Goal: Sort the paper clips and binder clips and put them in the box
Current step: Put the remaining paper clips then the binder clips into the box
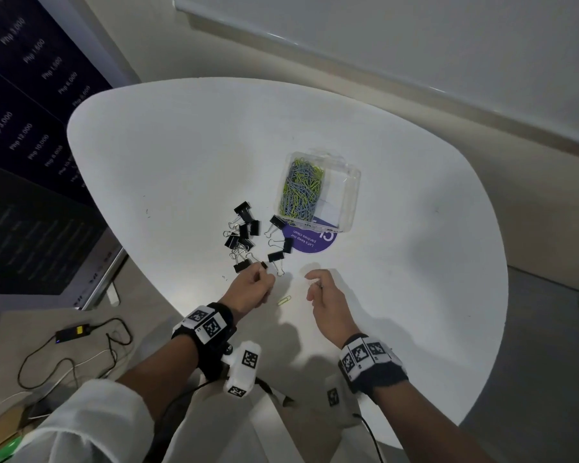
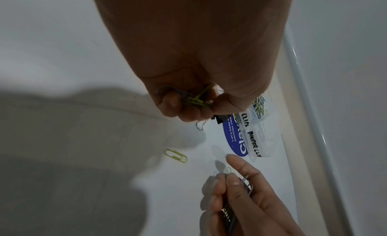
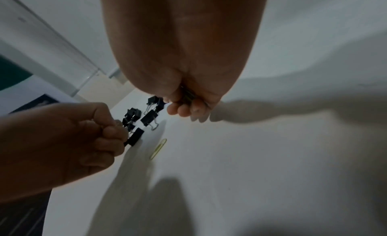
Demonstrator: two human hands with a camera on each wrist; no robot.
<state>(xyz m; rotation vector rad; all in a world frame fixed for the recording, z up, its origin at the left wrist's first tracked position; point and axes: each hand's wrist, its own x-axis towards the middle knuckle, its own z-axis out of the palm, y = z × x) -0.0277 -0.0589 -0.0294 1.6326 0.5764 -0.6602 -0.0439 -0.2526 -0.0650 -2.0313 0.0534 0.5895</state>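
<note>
Left hand hovers over the white rounded desk; grip curled round a bunch of yellow-green and grey wire paper clips, seen in the left wrist view. Its fingertips sit just at the 6 o'clock edge of the pile of black binder clips with silver wire handles.

Right hand: grip pinching a small bundle of wire clips; exact count unreadable.

One loose yellow-green paper clip lies flat on the desk between the two hands.

Clear plastic box stands at 1 o'clock from the hands, partly over a round purple sticker. One compartment holds a heap of paper clips; the neighbouring compartment shows white.
</note>
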